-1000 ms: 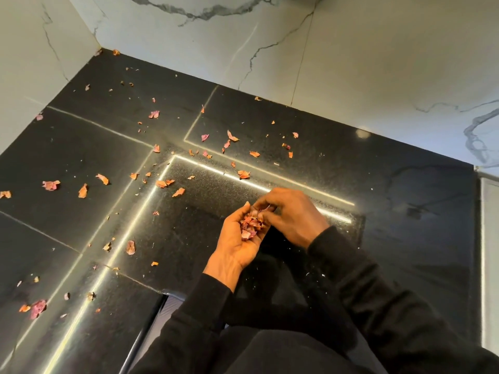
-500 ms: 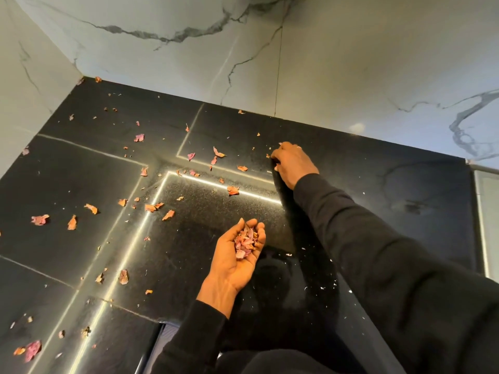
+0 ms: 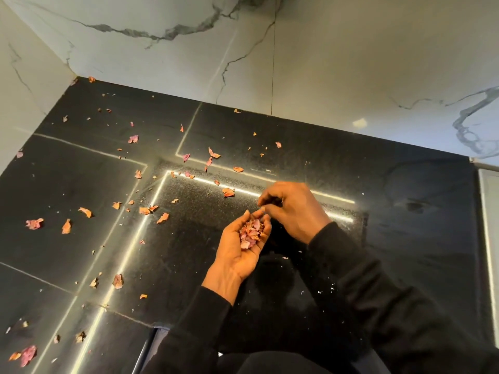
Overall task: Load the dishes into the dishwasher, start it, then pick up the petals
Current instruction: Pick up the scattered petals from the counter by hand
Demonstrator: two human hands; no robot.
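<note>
Gathered petals [image 3: 251, 233] are cupped in the left hand [image 3: 237, 255], fingers curled round them. Just above, the right hand [image 3: 291, 209] is pinched together, though what it holds cannot be told. Petal pick-up is judged underway: loose petals [image 3: 228, 192] on the counter [image 3: 405, 238] must be pinched next.

I read pink and orange petals [image 3: 228, 192] across the black, pale-lined surface [image 3: 67, 184] at left, grey-veined white wall [image 3: 351, 49] along the top, black sleeves [image 3: 378, 306] lower right.
</note>
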